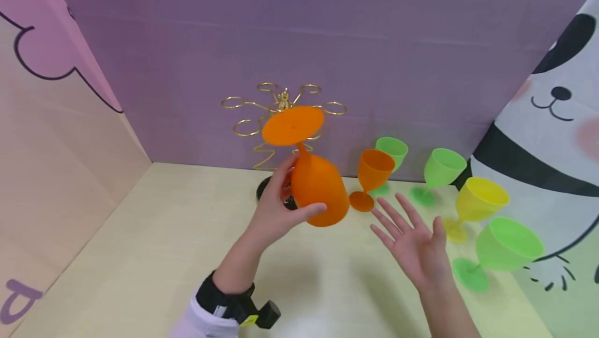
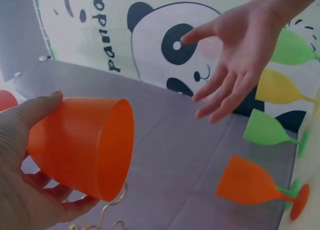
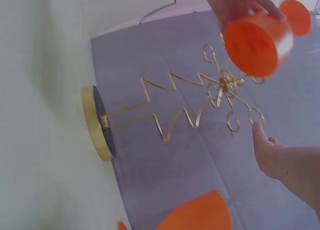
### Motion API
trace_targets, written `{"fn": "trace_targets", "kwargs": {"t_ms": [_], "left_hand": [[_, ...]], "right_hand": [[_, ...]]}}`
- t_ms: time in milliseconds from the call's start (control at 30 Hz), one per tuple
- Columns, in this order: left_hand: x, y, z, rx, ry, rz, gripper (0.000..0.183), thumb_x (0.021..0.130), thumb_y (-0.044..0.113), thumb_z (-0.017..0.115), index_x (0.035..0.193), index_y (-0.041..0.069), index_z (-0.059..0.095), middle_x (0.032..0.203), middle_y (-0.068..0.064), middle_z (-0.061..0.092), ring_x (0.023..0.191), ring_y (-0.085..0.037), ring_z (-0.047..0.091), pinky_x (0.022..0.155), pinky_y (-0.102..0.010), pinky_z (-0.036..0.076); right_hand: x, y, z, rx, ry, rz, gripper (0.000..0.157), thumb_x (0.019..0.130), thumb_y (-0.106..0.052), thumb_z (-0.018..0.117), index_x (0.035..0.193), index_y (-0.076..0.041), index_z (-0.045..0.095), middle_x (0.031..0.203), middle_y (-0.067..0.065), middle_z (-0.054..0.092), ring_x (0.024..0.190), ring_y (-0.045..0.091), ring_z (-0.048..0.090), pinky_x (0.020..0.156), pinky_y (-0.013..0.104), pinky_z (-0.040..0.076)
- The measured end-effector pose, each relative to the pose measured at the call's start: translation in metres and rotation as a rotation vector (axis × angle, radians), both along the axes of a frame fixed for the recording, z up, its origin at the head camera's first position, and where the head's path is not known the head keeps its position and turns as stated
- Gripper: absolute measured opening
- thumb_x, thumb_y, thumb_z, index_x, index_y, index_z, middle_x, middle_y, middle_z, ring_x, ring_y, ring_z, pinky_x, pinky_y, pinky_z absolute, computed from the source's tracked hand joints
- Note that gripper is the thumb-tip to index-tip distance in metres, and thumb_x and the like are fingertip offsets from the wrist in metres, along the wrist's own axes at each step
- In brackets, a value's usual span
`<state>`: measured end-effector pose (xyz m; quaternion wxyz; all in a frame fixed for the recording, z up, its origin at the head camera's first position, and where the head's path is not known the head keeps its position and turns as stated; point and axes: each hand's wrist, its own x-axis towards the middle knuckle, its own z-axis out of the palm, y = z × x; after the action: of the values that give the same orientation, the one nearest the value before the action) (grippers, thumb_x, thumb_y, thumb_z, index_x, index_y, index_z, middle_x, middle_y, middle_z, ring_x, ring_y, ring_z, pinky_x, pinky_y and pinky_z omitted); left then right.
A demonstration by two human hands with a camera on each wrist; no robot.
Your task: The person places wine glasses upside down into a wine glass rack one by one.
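Note:
My left hand [image 1: 276,205] grips an orange plastic goblet [image 1: 320,190] by its bowl, held upside down above the table with the round foot uppermost. In the left wrist view, the thumb lies along one side of that goblet [image 2: 80,145] and the fingers wrap the other; its mouth faces away from the palm. My right hand [image 1: 416,247] is in the air to the right, palm up and fingers spread, holding nothing. Behind the held goblet stands a gold wire rack [image 3: 227,85] with ring-ended arms and a round dark-topped base [image 3: 97,122].
A second orange goblet [image 1: 376,166] stands upright near the back wall. Around it to the right are a yellow goblet [image 1: 481,200] and several green goblets [image 1: 507,244]. Purple cloth [image 1: 327,41] hangs behind the pale table [image 1: 187,249]; a panda print [image 1: 557,135] covers the right side.

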<state>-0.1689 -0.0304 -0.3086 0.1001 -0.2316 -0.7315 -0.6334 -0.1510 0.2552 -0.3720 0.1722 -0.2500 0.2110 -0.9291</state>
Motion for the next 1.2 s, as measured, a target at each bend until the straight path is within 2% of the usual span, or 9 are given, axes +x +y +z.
{"fn": "trace_targets", "kwargs": {"t_ms": [300, 433, 567, 633, 767, 867, 1000, 1100, 1200], "left_hand": [[0.001, -0.036, 0.003, 0.056, 0.055, 0.131, 0.083, 0.073, 0.014, 0.076, 0.141, 0.021, 0.028, 0.136, -0.002, 0.04, 0.118, -0.016, 0.04, 0.101, -0.045, 0.038], [0.001, -0.051, 0.001, 0.033, 0.064, 0.223, 0.084, 0.073, 0.015, 0.076, 0.141, 0.02, 0.028, 0.138, 0.0, 0.037, 0.12, -0.016, 0.037, 0.101, -0.047, 0.037], [0.002, -0.065, -0.001, 0.016, 0.064, 0.299, 0.084, 0.073, 0.016, 0.076, 0.141, 0.021, 0.027, 0.139, 0.0, 0.035, 0.121, -0.017, 0.036, 0.101, -0.049, 0.036], [0.002, -0.071, -0.001, 0.016, 0.046, 0.331, 0.083, 0.074, 0.018, 0.075, 0.142, 0.022, 0.027, 0.139, 0.0, 0.035, 0.122, -0.017, 0.035, 0.102, -0.049, 0.035], [0.002, -0.081, 0.0, -0.006, -0.006, 0.404, 0.084, 0.074, 0.022, 0.076, 0.142, 0.023, 0.026, 0.14, -0.001, 0.034, 0.123, -0.019, 0.033, 0.102, -0.05, 0.034], [0.001, -0.088, -0.001, -0.027, -0.019, 0.452, 0.086, 0.074, 0.022, 0.076, 0.143, 0.023, 0.024, 0.141, -0.003, 0.032, 0.123, -0.021, 0.032, 0.101, -0.051, 0.034], [-0.003, -0.097, -0.004, -0.038, -0.015, 0.497, 0.087, 0.074, 0.02, 0.076, 0.143, 0.021, 0.024, 0.142, -0.004, 0.031, 0.123, -0.022, 0.032, 0.101, -0.051, 0.034], [-0.007, -0.104, -0.006, -0.057, -0.018, 0.526, 0.086, 0.075, 0.023, 0.075, 0.144, 0.023, 0.023, 0.143, -0.002, 0.029, 0.124, -0.022, 0.031, 0.101, -0.052, 0.034], [-0.013, -0.111, -0.007, -0.089, -0.034, 0.543, 0.087, 0.076, 0.027, 0.074, 0.144, 0.025, 0.021, 0.145, -0.002, 0.027, 0.126, -0.023, 0.029, 0.1, -0.054, 0.033]], "right_hand": [[0.001, 0.037, 0.021, -0.062, 0.175, -0.105, 0.058, 0.096, -0.032, 0.04, 0.144, -0.009, 0.017, 0.149, 0.019, 0.018, 0.136, 0.034, 0.008, 0.111, 0.049, 0.016], [0.007, 0.057, 0.029, -0.011, 0.232, -0.244, 0.057, 0.096, -0.026, 0.04, 0.144, -0.008, 0.015, 0.148, 0.02, 0.021, 0.135, 0.033, 0.015, 0.109, 0.047, 0.024], [0.016, 0.077, 0.039, 0.109, 0.291, -0.472, 0.054, 0.097, -0.015, 0.037, 0.144, -0.005, 0.013, 0.146, 0.02, 0.028, 0.134, 0.029, 0.021, 0.107, 0.04, 0.03], [0.024, 0.083, 0.045, 0.261, 0.353, -0.659, 0.052, 0.096, -0.007, 0.037, 0.143, -0.001, 0.015, 0.145, 0.019, 0.03, 0.134, 0.027, 0.02, 0.109, 0.035, 0.027], [0.041, 0.089, 0.056, 0.756, 0.37, -1.113, 0.055, 0.089, 0.002, 0.047, 0.14, 0.0, 0.026, 0.145, 0.013, 0.029, 0.134, 0.022, 0.017, 0.111, 0.025, 0.015], [0.048, 0.095, 0.06, 1.19, 0.338, -1.31, 0.062, 0.086, 0.001, 0.053, 0.142, -0.009, 0.027, 0.148, 0.007, 0.024, 0.134, 0.018, 0.016, 0.112, 0.024, 0.009], [0.05, 0.11, 0.06, 1.64, 0.435, -1.386, 0.079, 0.079, -0.005, 0.062, 0.145, -0.017, 0.021, 0.151, 0.01, 0.016, 0.136, 0.022, 0.007, 0.113, 0.049, 0.001], [0.049, 0.12, 0.056, 1.843, 0.518, -1.375, 0.087, 0.074, -0.017, 0.069, 0.145, -0.012, 0.018, 0.15, 0.02, 0.011, 0.136, 0.035, -0.002, 0.104, 0.066, -0.006], [0.045, 0.129, 0.053, 2.04, 0.537, -1.339, 0.093, 0.073, -0.032, 0.071, 0.145, -0.009, 0.015, 0.149, 0.025, 0.005, 0.134, 0.043, -0.006, 0.1, 0.071, -0.005]]}}
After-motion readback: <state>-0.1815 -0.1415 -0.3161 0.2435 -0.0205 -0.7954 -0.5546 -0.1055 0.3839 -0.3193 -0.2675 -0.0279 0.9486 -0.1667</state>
